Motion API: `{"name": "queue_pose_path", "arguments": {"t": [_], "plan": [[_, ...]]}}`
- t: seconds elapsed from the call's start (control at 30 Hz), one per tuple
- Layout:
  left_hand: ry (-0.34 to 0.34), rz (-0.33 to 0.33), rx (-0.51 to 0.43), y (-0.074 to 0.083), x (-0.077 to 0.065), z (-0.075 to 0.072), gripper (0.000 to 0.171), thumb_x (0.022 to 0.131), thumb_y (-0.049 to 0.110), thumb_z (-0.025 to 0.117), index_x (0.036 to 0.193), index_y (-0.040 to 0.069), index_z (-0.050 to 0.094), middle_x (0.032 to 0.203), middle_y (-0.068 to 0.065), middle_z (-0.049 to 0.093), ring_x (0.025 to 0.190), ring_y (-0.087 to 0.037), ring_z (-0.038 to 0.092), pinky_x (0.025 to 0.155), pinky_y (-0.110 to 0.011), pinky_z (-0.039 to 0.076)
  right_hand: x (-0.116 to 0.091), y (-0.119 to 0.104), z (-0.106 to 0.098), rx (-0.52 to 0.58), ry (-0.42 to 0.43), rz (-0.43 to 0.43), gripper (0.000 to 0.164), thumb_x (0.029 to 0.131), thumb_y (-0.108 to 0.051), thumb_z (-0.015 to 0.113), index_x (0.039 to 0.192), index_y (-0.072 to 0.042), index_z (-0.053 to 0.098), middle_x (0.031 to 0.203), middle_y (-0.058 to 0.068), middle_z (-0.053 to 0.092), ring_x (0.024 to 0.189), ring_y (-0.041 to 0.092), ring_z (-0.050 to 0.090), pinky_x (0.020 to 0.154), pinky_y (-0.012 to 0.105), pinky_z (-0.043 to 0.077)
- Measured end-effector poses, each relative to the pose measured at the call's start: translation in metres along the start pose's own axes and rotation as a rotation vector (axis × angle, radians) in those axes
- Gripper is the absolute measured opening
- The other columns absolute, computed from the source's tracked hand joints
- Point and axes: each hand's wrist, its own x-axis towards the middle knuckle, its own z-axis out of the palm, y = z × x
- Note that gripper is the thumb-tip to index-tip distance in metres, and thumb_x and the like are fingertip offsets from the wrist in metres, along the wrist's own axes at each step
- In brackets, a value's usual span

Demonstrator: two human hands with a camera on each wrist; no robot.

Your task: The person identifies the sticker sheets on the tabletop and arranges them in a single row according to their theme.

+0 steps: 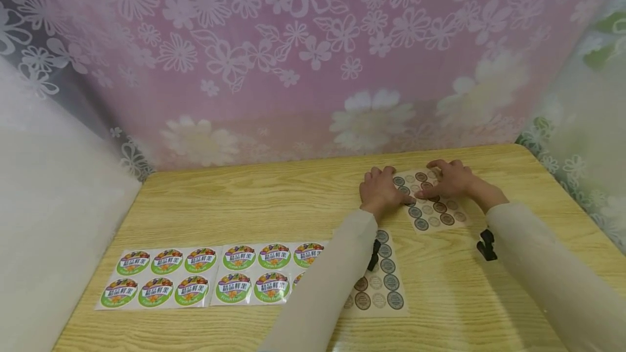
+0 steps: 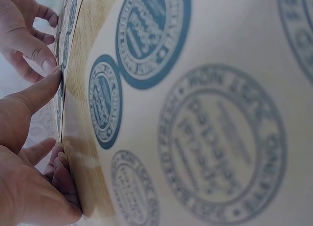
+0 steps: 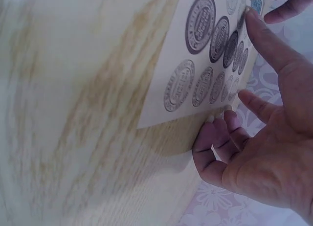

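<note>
A pale sheet of round stickers [image 1: 430,214], printed in dark blue, brown and cream, lies flat on the table at the right. My left hand [image 1: 380,192] is at its left side, thumb stretched onto the stickers and fingers by the edge. From the opposite side my right hand [image 1: 451,179] touches it, the thumb [image 3: 274,45] laid on the print and the other fingers loosely bent along the border. Both thumbs come close together over the sheet. A second such sheet [image 1: 383,287] lies nearer, partly hidden by the left sleeve; it fills much of the left wrist view [image 2: 195,50].
Two sheets of round fruit stickers [image 1: 161,281] [image 1: 264,273] lie side by side at the front left of the wooden table [image 1: 235,205]. A flowered curtain [image 1: 303,69] hangs behind the back edge. A black strap piece [image 1: 486,246] hangs at the right sleeve.
</note>
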Motion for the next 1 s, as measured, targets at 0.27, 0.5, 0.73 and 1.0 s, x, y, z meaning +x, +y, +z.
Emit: {"name": "queue_pose_path", "arguments": {"t": [0.27, 0.5, 0.73, 1.0], "plan": [[-0.006, -0.014, -0.008, 0.0, 0.002, 0.001, 0.075, 0.068, 0.062, 0.077, 0.133, 0.034, 0.052, 0.115, 0.006, 0.05, 0.103, -0.014, 0.046, 0.083, -0.03, 0.043, 0.002, -0.003, -0.003, 0.006, -0.044, 0.026, 0.092, 0.081, -0.052, 0.071, 0.14, 0.005, 0.03, 0.124, 0.043, 0.037, 0.113, 0.061, 0.033, 0.083, 0.064, 0.037], [-0.004, -0.027, -0.021, 0.0, 0.003, 0.002, 0.072, 0.066, 0.06, 0.079, 0.129, 0.034, 0.055, 0.112, 0.005, 0.051, 0.099, -0.014, 0.046, 0.081, -0.03, 0.043, 0.002, -0.011, -0.006, -0.005, -0.073, 0.095, 0.09, 0.079, -0.055, 0.072, 0.135, 0.004, 0.034, 0.121, 0.045, 0.029, 0.107, 0.056, 0.034, 0.079, 0.061, 0.039], [-0.004, -0.055, -0.038, 0.003, 0.001, 0.001, 0.068, 0.066, 0.057, 0.081, 0.126, 0.034, 0.057, 0.11, 0.005, 0.05, 0.098, -0.015, 0.046, 0.082, -0.031, 0.042, 0.0, -0.018, -0.008, 0.066, -0.091, 0.121, 0.087, 0.079, -0.048, 0.074, 0.134, 0.005, 0.032, 0.121, 0.047, 0.026, 0.103, 0.052, 0.035, 0.074, 0.051, 0.043], [-0.025, -0.087, -0.031, 0.012, -0.004, -0.003, 0.06, 0.069, 0.054, 0.081, 0.121, 0.032, 0.06, 0.109, 0.007, 0.06, 0.098, -0.018, 0.048, 0.084, -0.034, 0.041, -0.001, -0.017, -0.006, 0.108, -0.084, 0.109, 0.087, 0.08, -0.043, 0.075, 0.136, 0.007, 0.031, 0.127, 0.049, 0.023, 0.102, 0.052, 0.035, 0.073, 0.049, 0.044]]}}
